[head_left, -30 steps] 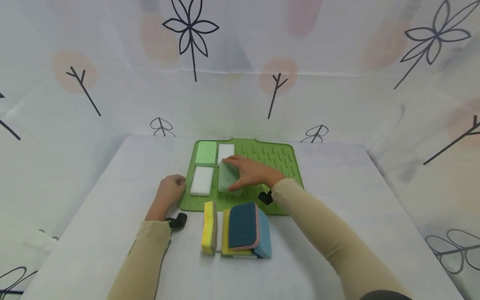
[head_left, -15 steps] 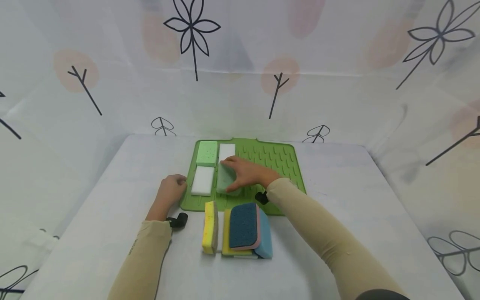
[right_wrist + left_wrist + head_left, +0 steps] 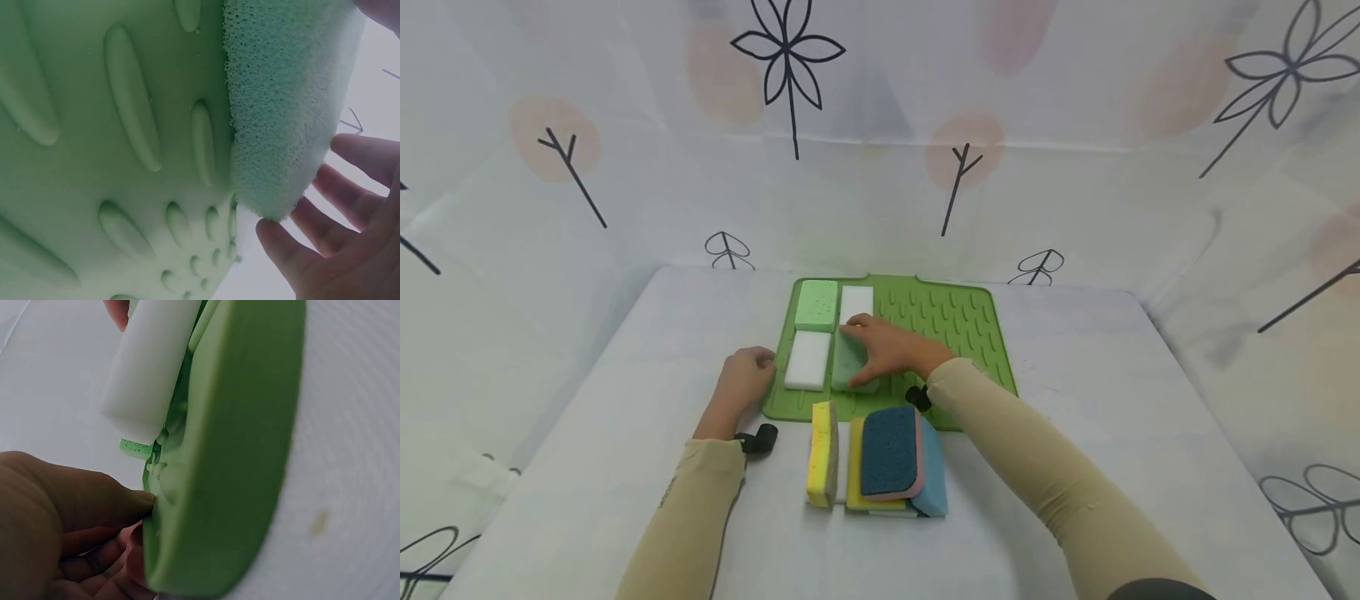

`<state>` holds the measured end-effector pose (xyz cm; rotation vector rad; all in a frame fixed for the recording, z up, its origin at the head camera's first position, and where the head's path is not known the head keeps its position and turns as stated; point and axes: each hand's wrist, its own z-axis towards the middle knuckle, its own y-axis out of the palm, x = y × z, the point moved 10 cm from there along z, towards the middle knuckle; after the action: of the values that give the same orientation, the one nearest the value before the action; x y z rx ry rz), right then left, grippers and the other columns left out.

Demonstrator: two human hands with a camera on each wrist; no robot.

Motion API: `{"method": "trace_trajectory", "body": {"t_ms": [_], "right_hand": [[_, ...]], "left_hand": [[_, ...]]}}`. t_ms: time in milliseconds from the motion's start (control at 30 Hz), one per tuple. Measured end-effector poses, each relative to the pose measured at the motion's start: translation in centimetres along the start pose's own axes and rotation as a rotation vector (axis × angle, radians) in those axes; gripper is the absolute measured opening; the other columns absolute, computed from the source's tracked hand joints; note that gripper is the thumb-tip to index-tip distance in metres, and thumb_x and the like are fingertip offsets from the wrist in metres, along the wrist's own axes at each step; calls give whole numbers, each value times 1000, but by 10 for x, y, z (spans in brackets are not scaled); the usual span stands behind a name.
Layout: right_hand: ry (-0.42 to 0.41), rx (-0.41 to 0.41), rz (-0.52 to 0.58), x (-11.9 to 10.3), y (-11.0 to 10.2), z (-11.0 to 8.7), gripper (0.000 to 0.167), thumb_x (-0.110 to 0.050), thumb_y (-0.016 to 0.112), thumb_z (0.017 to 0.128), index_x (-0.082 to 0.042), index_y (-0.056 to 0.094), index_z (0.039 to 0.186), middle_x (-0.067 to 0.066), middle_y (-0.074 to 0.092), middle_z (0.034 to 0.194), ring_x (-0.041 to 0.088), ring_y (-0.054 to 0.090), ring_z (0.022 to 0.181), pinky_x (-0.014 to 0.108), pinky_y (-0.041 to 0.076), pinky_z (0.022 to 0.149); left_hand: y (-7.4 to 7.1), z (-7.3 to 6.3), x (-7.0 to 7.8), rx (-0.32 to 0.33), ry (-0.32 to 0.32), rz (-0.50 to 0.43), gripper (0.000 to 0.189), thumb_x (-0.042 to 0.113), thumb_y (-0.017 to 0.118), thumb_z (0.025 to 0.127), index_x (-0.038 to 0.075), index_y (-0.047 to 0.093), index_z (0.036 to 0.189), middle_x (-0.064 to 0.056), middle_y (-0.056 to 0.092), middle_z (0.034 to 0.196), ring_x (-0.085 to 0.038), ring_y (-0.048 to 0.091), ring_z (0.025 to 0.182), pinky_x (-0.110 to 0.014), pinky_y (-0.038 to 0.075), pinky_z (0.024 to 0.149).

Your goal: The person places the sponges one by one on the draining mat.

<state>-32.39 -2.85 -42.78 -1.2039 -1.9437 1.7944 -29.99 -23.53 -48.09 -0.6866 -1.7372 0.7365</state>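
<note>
A green ridged drying mat point(image 3: 955, 312) lies on the white-covered table. My left hand point(image 3: 745, 383) pinches its left edge; the left wrist view shows the thumb on top of the rim, fingers beneath. On the mat, my right hand point(image 3: 891, 346) holds a pale green sponge point(image 3: 848, 362) between thumb and fingers. Fingertips touch its edges in the right wrist view, where the sponge point(image 3: 275, 106) shows its porous side against the mat. Left of it lies a white sponge point(image 3: 807, 361). Behind are a bright green sponge point(image 3: 817, 305) and another white sponge point(image 3: 857, 302), partly covered by my right hand.
In front of the mat, a yellow sponge point(image 3: 822, 454) stands on its side. Beside it, a dark blue and pink sponge point(image 3: 889, 452) leans on a light blue one point(image 3: 933, 475) and a yellow one point(image 3: 854, 467). A patterned white cloth point(image 3: 880, 192) hangs behind the table.
My right hand has shifted slightly left and toward me with the pale green sponge, which now lies closer to the white sponge on its left. The left hand keeps its place.
</note>
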Motion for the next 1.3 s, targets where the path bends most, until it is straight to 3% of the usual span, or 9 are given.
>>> {"method": "trace_trajectory", "body": {"t_ms": [400,1300], "right_hand": [[13,8,-86,3,1,-3,98,-62,68,78,-14,28,153,10,24,158,30,27,145,47,33,114],[1,37,-4,1,-15,-33,90,-63,65,80,-18,35,151,10,24,159,29,22,147,50,30,115]], "left_hand": [[1,-2,8,-3,12,-5,43,15,45,93,1,56,131,-19,61,124,-33,57,114,-47,49,94],[-2,-8,8,6,35,18,43,15,43,93,-1,56,131,-21,60,124,-34,57,113,-48,48,95]]}}
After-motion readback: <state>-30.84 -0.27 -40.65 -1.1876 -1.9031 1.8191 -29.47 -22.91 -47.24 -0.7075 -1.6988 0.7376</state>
